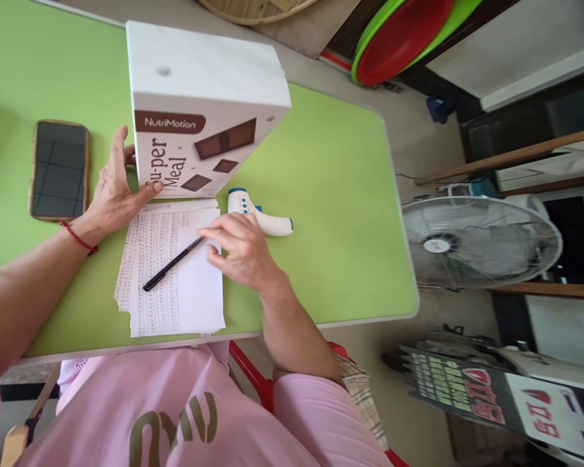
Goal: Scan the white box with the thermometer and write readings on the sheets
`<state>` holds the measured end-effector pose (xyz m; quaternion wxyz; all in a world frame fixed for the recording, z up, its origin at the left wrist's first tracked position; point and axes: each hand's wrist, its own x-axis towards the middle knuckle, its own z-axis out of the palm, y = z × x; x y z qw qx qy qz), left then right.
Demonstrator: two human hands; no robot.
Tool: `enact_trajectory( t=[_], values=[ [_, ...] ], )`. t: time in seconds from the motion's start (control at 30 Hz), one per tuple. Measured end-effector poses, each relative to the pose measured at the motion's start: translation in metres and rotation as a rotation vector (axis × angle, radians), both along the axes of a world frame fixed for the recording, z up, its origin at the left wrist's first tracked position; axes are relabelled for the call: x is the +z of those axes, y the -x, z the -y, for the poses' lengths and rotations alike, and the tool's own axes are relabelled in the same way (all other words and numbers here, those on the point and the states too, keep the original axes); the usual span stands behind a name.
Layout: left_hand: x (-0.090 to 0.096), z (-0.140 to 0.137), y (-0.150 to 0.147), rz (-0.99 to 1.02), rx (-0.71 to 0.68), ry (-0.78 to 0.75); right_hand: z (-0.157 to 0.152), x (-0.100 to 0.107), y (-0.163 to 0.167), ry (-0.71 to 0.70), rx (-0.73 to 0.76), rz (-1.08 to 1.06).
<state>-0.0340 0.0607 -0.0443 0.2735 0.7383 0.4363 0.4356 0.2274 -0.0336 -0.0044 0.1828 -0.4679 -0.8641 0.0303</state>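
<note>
My left hand (114,185) grips the lower left edge of a white NutriMotion box (209,71), thumb on the printed front and fingers along the side, some of them hidden. The box stands upright on the green table. Below it lies a stack of handwritten sheets (194,292). A black pen (172,264) rests slanted across the top sheet. Over the sheets' right edge hovers my right hand (243,250), its fingers loosely bent and the thumb apart from them, close to the pen's upper end. Just behind that hand is a white and blue infrared thermometer (267,222).
A phone in a brown case (60,170) lies left of my left hand. The green table (350,194) ends at a rounded right edge. Beyond it stand a large fan (481,243) and a sign board (467,389). Red and green basins (403,39) lean at the back.
</note>
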Motion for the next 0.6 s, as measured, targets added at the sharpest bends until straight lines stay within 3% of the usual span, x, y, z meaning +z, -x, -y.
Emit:
enact_trajectory(
  t=[0.17, 0.27, 0.37, 0.5, 0.6],
  values=[
    [0.014, 0.006, -0.003, 0.006, 0.020, 0.021, -0.008, 0.012, -0.038, 0.085, -0.361, 0.129],
    [0.023, 0.009, -0.005, 0.001, 0.008, 0.021, -0.014, 0.008, -0.051, 0.215, -0.454, 0.234],
    [0.025, 0.009, -0.006, 0.015, 0.015, 0.033, -0.020, 0.003, -0.056, 0.281, -0.531, 0.197],
    [0.019, 0.006, -0.004, 0.030, 0.041, 0.048, -0.023, 0.005, -0.055, 0.167, -0.646, -0.178],
    [0.015, 0.005, -0.004, 0.021, 0.057, 0.037, -0.018, 0.008, -0.039, 0.071, -0.525, -0.661]
  ],
)
